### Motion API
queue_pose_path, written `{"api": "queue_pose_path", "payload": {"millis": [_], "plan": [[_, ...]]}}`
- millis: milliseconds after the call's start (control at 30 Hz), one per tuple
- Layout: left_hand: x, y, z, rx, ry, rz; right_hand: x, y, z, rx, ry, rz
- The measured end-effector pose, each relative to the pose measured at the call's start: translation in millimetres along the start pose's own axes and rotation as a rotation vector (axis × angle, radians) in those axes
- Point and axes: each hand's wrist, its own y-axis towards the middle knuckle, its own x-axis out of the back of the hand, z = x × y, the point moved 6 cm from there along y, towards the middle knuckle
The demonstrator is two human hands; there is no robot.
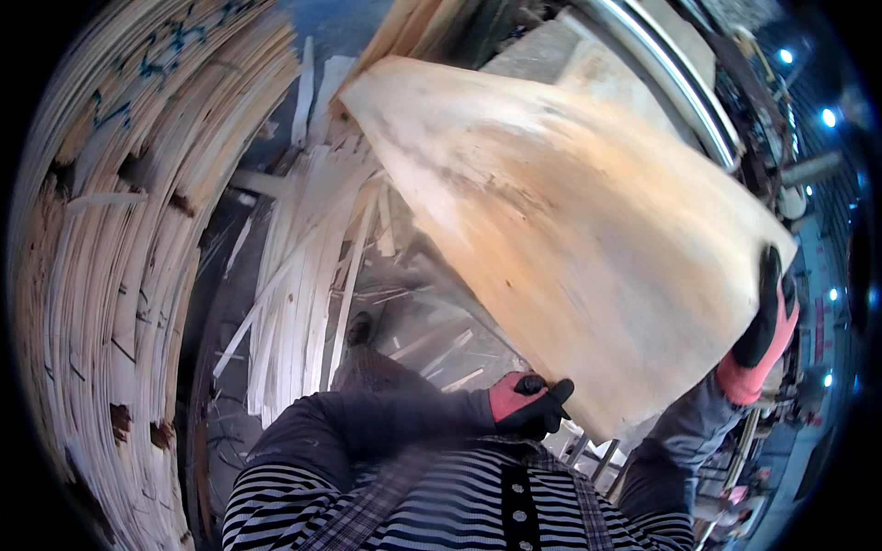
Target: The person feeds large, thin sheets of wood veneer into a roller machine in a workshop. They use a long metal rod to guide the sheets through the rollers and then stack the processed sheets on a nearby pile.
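A broad, thin sheet of wood veneer point(560, 211), pale with orange-brown staining, stretches tilted from close to my body toward the far side. My left hand point(530, 404), in a red and black work glove, is closed at its near left edge. Higher up at the sheet's right edge, my right hand point(761, 326) in a matching glove grips it, dark fingers lying over the top face. The underside of the sheet and the parts of my hands behind it are hidden.
A tall stack of veneer sheets point(110, 303) with blue marks fills the left. Long white wood strips point(308, 275) lie in a pile beside it, with splinters point(441, 354) on the floor. Machinery with a shiny metal roller point(666, 69) stands at the far right.
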Motion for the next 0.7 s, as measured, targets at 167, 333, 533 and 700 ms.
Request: {"api": "queue_pose_path", "payload": {"millis": [167, 333, 533, 700], "plan": [[-58.9, 34.9, 64.9, 0.074, 0.452, 0.075, 100.9, -162.0, -107.2, -0.645, 0.422, -0.411], [-102.4, 68.2, 122.0, 0.272, 0.397, 0.154, 190.2, -257.4, -114.4, -0.534, 0.437, -0.631], [-136.7, 99.2, 157.3, 0.224, 0.348, 0.259, 248.4, -316.2, -104.2, -0.648, 0.235, -0.860], [-160.0, 131.7, 165.3, 0.226, 0.421, 0.272, 279.2, -354.2, -72.7, -0.533, 0.119, -1.046]]}}
